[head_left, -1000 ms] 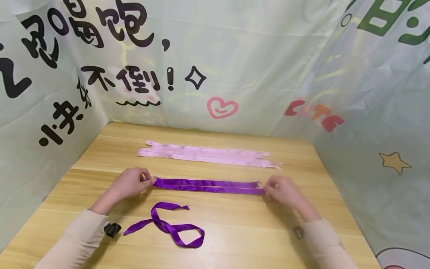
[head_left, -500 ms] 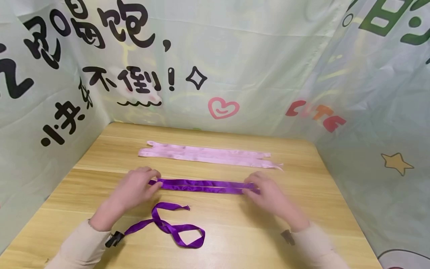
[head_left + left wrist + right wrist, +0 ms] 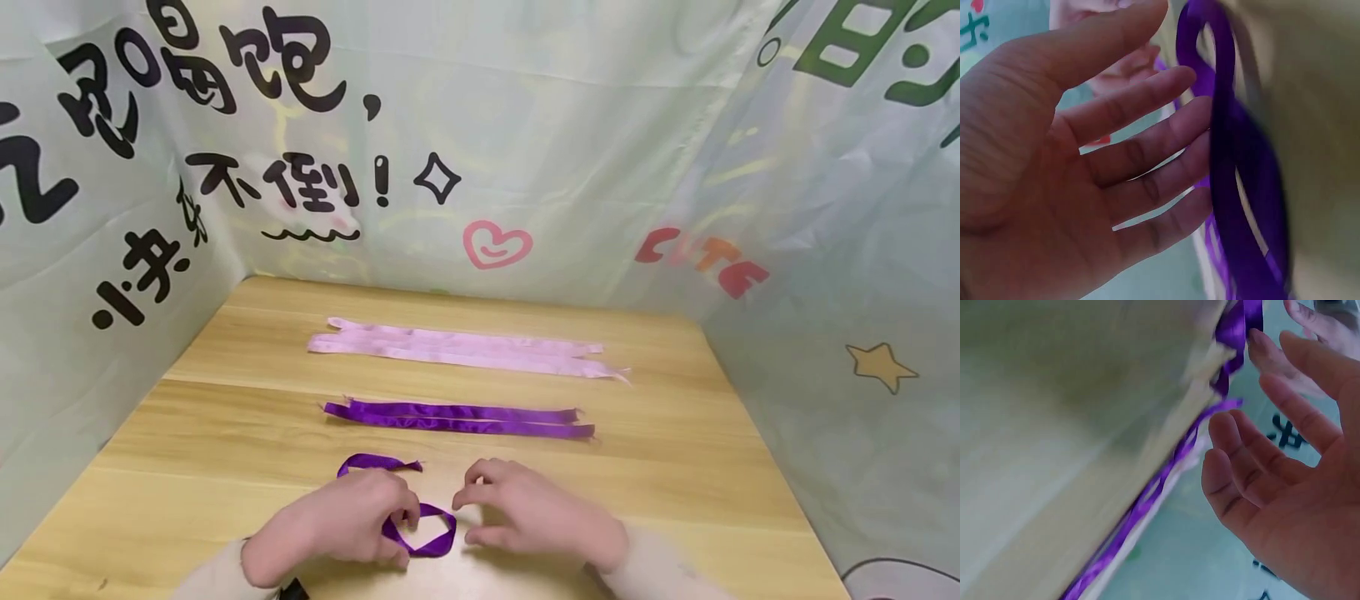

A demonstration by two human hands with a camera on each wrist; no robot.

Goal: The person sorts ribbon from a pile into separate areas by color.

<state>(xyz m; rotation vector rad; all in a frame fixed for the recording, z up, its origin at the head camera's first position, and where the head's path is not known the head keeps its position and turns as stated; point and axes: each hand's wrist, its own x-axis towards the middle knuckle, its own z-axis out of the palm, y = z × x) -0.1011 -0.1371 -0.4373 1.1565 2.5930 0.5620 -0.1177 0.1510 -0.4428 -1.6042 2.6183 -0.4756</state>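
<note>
A loose, curling purple ribbon (image 3: 441, 546) lies at the front of the table, partly covered by my left hand (image 3: 347, 518). In the left wrist view that hand's fingers are spread and slightly bent, their tips right beside the purple ribbon (image 3: 1225, 162); whether they touch it I cannot tell. My right hand (image 3: 542, 512) hovers just right of the loop, thumb and fingers apart, holding nothing. Behind both hands, two straight purple ribbons (image 3: 465, 423) lie side by side.
Pale pink ribbons (image 3: 457, 348) lie side by side farther back on the wooden table (image 3: 675, 467). Printed cloth (image 3: 585, 167) hangs around the table's back and sides.
Both hands have left the ends of the straight purple ribbons, which now lie untouched. They have come toward the front and closer together, around the loose purple ribbon.
</note>
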